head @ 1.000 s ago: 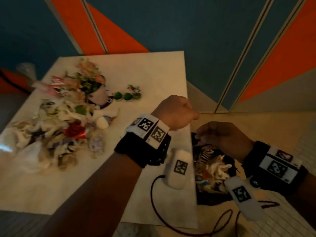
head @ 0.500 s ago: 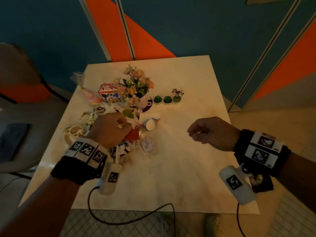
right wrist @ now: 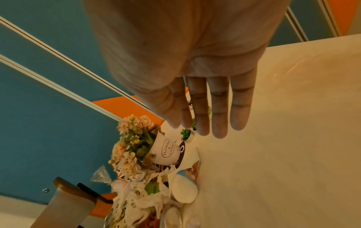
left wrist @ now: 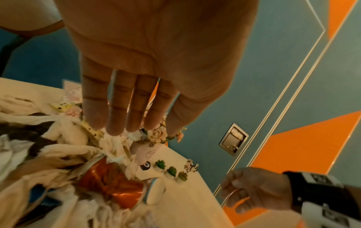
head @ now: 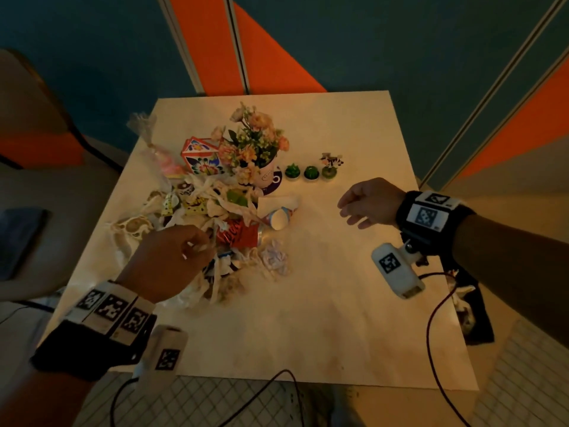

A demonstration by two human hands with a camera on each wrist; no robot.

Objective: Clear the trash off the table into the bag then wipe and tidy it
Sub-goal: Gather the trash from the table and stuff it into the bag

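Observation:
A heap of trash [head: 197, 223] covers the left half of the pale table [head: 308, 318]: crumpled tissues, a red can [head: 238, 235], a tipped paper cup [head: 278, 217] and a crumpled wrapper [head: 272, 258]. My left hand [head: 197, 241] hovers over the near side of the heap. In the left wrist view the left hand [left wrist: 126, 128] has straight fingers and holds nothing. My right hand [head: 348, 208] floats open above bare table to the right of the cup; its fingers [right wrist: 218, 123] are straight and empty. The black bag [head: 477, 318] hangs at the table's right edge.
Behind the heap stand a potted bunch of flowers [head: 255, 149], a colourful box [head: 201, 155] and three small green plants [head: 309, 172]. A chair [head: 30, 118] is left of the table. Cables trail from both wrists over the near edge.
Both hands have left the black bag at the right edge. The left hand swung over to the trash heap; the right hand rose over the table and opened.

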